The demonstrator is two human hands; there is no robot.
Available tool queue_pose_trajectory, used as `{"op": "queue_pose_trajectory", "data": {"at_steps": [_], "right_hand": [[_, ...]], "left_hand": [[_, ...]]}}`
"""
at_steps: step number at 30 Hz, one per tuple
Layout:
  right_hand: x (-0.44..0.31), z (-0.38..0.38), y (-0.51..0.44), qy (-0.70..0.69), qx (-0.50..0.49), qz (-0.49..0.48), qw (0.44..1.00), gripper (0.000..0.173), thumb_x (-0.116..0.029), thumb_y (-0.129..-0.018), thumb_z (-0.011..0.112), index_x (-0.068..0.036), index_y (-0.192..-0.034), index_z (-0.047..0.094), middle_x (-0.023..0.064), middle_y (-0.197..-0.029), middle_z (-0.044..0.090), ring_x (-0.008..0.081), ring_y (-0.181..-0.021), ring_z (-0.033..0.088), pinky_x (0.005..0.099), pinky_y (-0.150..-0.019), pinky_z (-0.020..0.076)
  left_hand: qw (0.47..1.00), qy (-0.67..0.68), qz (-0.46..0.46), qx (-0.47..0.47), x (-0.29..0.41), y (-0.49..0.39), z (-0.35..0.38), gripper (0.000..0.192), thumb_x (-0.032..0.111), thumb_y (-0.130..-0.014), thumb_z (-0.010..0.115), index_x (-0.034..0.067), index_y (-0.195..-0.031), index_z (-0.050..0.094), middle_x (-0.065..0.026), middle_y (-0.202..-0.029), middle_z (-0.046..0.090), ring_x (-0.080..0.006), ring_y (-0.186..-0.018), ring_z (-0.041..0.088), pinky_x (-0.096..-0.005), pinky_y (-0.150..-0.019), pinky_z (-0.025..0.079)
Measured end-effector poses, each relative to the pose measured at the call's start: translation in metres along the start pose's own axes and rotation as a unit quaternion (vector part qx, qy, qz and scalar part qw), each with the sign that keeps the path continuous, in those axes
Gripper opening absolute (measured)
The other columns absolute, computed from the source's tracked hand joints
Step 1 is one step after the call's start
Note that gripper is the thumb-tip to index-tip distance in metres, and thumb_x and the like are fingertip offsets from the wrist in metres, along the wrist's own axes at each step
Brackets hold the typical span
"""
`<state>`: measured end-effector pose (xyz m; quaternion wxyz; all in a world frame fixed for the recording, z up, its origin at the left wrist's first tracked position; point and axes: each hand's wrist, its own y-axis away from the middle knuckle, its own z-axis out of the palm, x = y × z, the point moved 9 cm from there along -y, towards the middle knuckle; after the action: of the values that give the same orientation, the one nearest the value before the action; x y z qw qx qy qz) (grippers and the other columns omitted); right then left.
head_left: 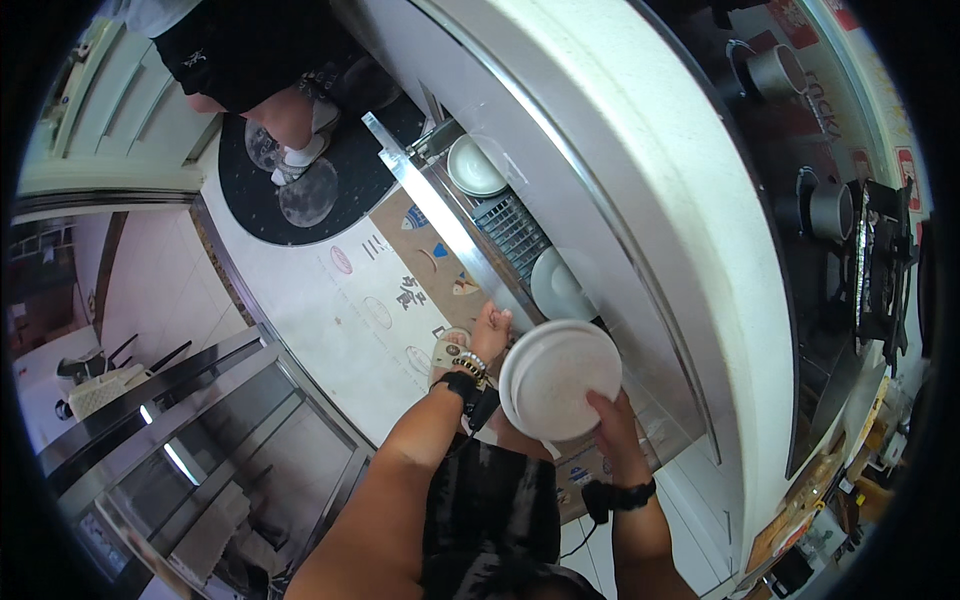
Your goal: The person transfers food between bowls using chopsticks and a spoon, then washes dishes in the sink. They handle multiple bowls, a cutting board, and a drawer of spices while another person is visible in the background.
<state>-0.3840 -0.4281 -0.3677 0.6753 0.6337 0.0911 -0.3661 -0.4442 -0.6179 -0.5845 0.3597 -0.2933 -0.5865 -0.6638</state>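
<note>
My right hand (616, 426) holds white plates (566, 382) by their near right rim, thumb on top. More than one rim shows, so they look stacked. Just left of them, my left hand (491, 328) is at the metal front of a pulled-out drawer (457, 232), fingers curled at its edge; the plates partly hide the spot. Inside the drawer, a white bowl (476, 166) sits at the far end. A grey slatted rack (514, 234) lies in the middle. At the near end rests a white dish (559, 285), partly under the counter's overhang.
Another person (255, 97) stands on a dark round mat (337, 180) beyond the drawer. The white counter (697, 225) curves along the right, with a black cooktop (757, 247) and metal pots (829, 210). At lower left is a glass sliding door (247, 450). A printed mat (420, 255) covers the floor.
</note>
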Motion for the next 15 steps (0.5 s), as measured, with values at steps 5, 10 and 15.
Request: {"op": "queue_pose_trajectory", "data": {"at_steps": [5, 10, 15], "right_hand": [[0.018, 0.034, -0.077, -0.015, -0.028, 0.016, 0.999, 0.043, -0.007, -0.081, 0.054, 0.003, -0.122, 0.045, 0.0144, -0.11, 0.056, 0.0221, -0.096, 0.058, 0.0333, -0.081, 0.0485], [0.039, 0.067, -0.16, -0.022, -0.051, 0.04, 0.998, 0.049, -0.005, -0.078, 0.05, -0.001, -0.126, 0.04, 0.0165, -0.11, 0.055, 0.028, -0.09, 0.062, 0.0402, -0.067, 0.0556], [0.045, 0.087, -0.245, 0.055, -0.017, 0.004, 0.998, 0.05, -0.007, -0.078, 0.049, -0.004, -0.127, 0.038, 0.0176, -0.114, 0.053, 0.0311, -0.093, 0.061, 0.0451, -0.063, 0.0565]], "left_hand": [[0.998, 0.038, -0.013, 0.039, -0.011, 0.025, -0.037, 0.016, 0.007, -0.09, 0.053, 0.008, -0.082, 0.039, 0.0039, -0.063, 0.046, -0.0048, -0.06, 0.046, -0.0201, -0.051, 0.037], [0.996, 0.006, -0.086, 0.025, -0.011, 0.047, -0.054, 0.015, 0.015, -0.09, 0.056, 0.007, -0.085, 0.043, 0.0032, -0.067, 0.044, -0.006, -0.059, 0.046, -0.0226, -0.055, 0.044], [0.993, -0.046, -0.104, 0.021, -0.007, 0.052, -0.059, 0.016, 0.019, -0.091, 0.055, 0.008, -0.086, 0.043, 0.004, -0.066, 0.04, -0.0047, -0.057, 0.043, -0.0221, -0.054, 0.046]]}}
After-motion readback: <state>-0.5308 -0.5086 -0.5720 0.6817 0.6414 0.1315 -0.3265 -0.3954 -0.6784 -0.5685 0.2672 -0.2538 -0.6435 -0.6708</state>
